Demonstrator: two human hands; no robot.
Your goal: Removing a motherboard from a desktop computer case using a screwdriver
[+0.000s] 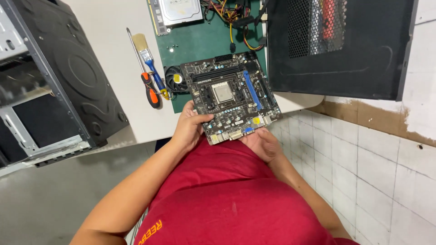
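Observation:
I hold a dark motherboard (229,95) flat in front of my chest, over the near edge of the white table (109,54). It has a silver processor socket in the middle and a blue slot on its right. My left hand (190,127) grips the board's near left corner with the thumb on top. My right hand (261,144) supports the near right edge from below, fingers under the board.
A green mat (200,41) lies on the table with a cooler fan (175,79), a hard drive (179,10) and loose cables (236,18). A paintbrush (147,56) and a screwdriver (146,86) lie left of it. One black computer case (54,77) stands left, another (340,45) right.

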